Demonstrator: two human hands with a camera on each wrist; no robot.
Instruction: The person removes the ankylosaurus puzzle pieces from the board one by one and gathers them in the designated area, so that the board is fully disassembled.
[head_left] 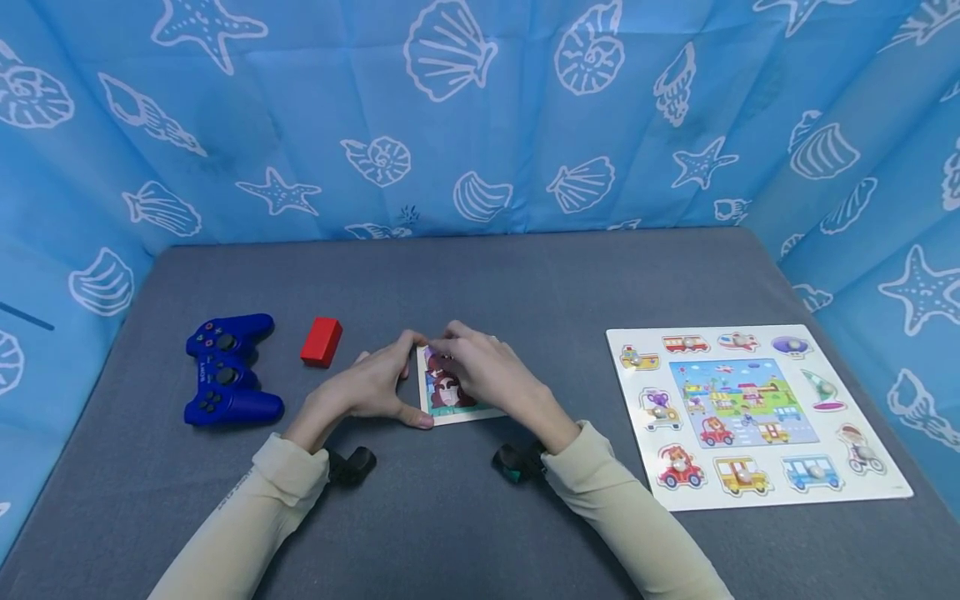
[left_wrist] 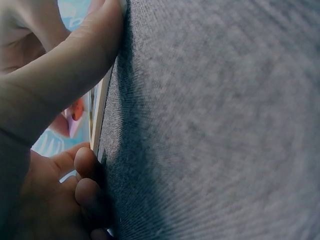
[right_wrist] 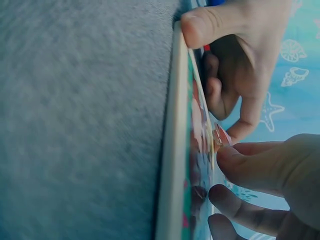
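Note:
A small picture puzzle (head_left: 447, 395) with a cream frame lies flat on the grey table between the hands. Its picture shows a figure with dark red hair on a green ground. My left hand (head_left: 378, 379) grips the frame's left side, thumb at the near corner and index finger at the far one. Over the board's far left part, my right hand (head_left: 487, 371) pinches a small coloured puzzle piece (right_wrist: 221, 135) between thumb and index finger. The piece stands tilted at the board's surface, and the other right fingers hang over the picture. The right hand hides much of the board.
Left of the hands lie a red block (head_left: 321, 342) and a blue game controller (head_left: 227, 370). A white knob puzzle board (head_left: 637, 454) with vehicle pieces rests at the right. Behind the table (head_left: 480, 283) hangs a blue curtain (head_left: 300, 108) with shells.

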